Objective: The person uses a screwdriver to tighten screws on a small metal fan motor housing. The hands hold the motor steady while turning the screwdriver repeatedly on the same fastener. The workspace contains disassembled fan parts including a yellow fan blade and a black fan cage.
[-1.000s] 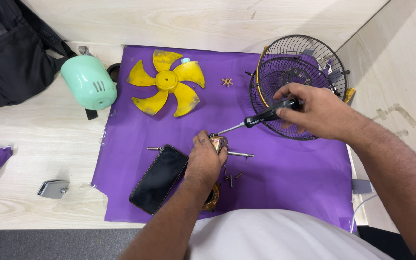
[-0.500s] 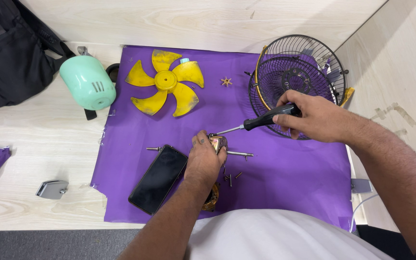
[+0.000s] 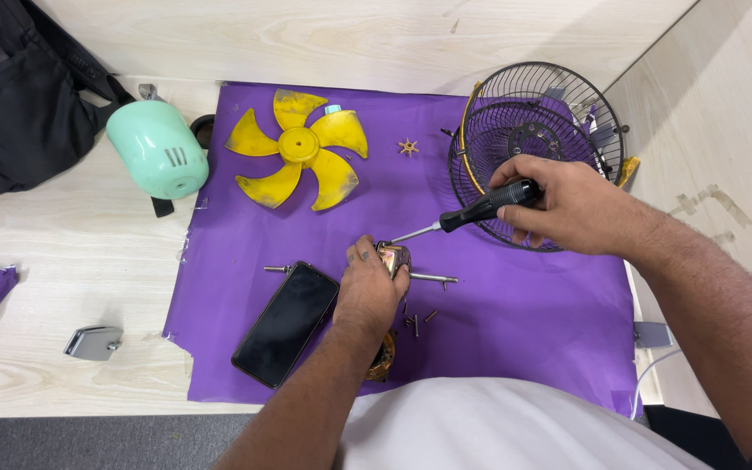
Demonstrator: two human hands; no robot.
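Two hands are at work over the purple cloth spread on the pale wooden table. Your left hand presses down on a small metal part near the middle of the cloth, the fingers curled closed around it so that only its top edge shows. Your right hand grips the black handle of a screwdriver, fingers wrapped tight, and the thin shaft slants down to the left with its tip touching the metal part.

Just right of the left hand lies a long bolt, and a few small screws are scattered below it. A black phone lies face up just left of your wrist. Farther up the cloth sit a yellow fan blade and a small orange star-shaped piece. A black wire fan cage stands tilted at the right edge, behind your right hand. Off the cloth to the left are a mint-green motor housing, a black bag and a small grey metal clip.
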